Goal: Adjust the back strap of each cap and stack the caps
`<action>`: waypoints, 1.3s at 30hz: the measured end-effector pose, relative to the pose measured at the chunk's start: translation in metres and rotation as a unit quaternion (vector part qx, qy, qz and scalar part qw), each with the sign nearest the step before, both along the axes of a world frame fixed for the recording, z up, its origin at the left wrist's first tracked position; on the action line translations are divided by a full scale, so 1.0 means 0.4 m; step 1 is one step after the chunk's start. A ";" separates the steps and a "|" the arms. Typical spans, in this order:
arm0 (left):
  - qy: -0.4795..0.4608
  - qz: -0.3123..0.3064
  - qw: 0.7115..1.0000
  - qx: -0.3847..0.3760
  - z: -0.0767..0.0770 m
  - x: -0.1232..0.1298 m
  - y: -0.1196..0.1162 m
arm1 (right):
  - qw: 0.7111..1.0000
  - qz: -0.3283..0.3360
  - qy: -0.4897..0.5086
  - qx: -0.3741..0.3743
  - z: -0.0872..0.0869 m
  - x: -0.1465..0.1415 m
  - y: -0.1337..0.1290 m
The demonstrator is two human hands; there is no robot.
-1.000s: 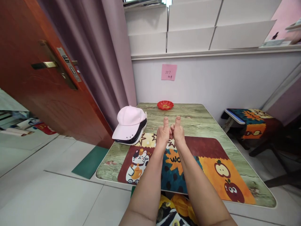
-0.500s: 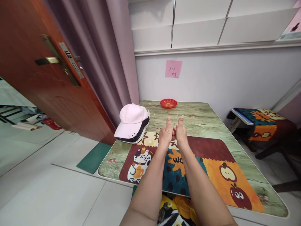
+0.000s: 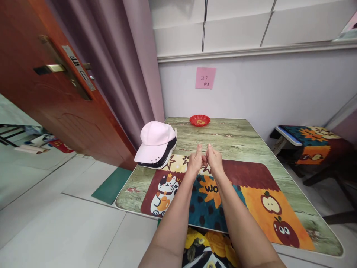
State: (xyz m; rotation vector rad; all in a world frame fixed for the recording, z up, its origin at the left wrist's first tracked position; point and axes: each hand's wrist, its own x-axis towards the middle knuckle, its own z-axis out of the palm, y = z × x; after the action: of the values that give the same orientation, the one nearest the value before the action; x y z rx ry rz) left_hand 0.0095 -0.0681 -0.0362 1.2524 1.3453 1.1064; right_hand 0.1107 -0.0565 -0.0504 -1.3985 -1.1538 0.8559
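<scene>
My left hand (image 3: pixel 195 160) and my right hand (image 3: pixel 214 159) are held side by side above the patterned mat (image 3: pixel 251 173), thumbs up and the other fingers curled in. Their knuckles meet or nearly meet between them. Nothing shows in either hand. The mat lies on a green wood-patterned table (image 3: pixel 231 136). Left of my hands, at the table's left edge, a pink cap (image 3: pixel 156 138) rests on top of black and white caps. A red scalloped dish (image 3: pixel 199 120) sits near the back edge, beyond my hands.
Behind the table, a pink note (image 3: pixel 205 77) is stuck on the wall. A brown door (image 3: pixel 67 111) and a purple curtain (image 3: pixel 119 56) stand at the left. To the right is another small table with a patterned cover (image 3: pixel 314 143).
The thumbs have bent and tipped slightly inward, closer together. The view has shifted a little, and both hands remain in nearly the same place.
</scene>
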 end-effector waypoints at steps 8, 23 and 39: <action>-0.071 0.069 0.995 -0.015 -0.153 -0.011 -0.006 | 0.974 -0.019 -0.224 -0.023 -0.137 0.006 -0.023; -0.361 0.326 0.871 0.070 -0.062 -0.135 -0.015 | 0.950 0.014 -0.307 -0.050 -0.145 0.001 -0.036; -0.544 0.398 0.739 0.003 0.055 -0.243 -0.036 | 0.946 0.024 -0.317 -0.060 -0.134 -0.002 -0.038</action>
State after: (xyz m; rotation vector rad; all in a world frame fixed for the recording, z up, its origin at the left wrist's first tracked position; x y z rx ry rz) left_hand -0.0878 -0.0826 -0.0144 -0.2091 0.8568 1.9724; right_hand 0.1101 -0.0718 -0.1038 -1.8238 -1.6420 0.5166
